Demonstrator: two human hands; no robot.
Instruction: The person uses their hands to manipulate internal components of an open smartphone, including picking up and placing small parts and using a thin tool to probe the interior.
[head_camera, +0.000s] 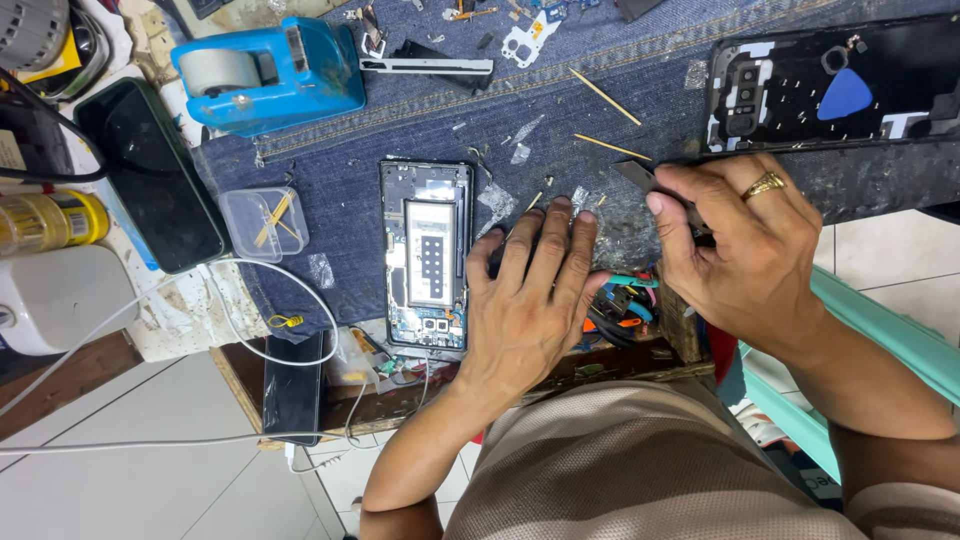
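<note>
- My left hand lies flat, palm down, fingers close together, pressing on a small dark thing on the denim cloth; the hand hides most of it and I cannot tell what it is.
- My right hand is curled narrow around a thin dark flat tool, pinched between thumb and fingers, its tip poking out to the left just beside my left fingertips. A gold ring sits on one finger.
- Just left of my left hand lies an opened smartphone, rectangular, back off, showing a pale metal shield and bare circuit parts.
- The cloth is rough blue denim with a stitched seam, littered with glue scraps and thin wooden sticks.
- Top right, a glossy black phone back cover lies inside up, with a blue triangular plastic pick resting on it.
- Top left, a blue plastic tape dispenser holds a grey roll.
- Far left: a dark glass-fronted phone, a small clear plastic box with yellowish sticks inside, and a yellow cylindrical bottle lying on its side.
- A white cable loops over the table edge.
</note>
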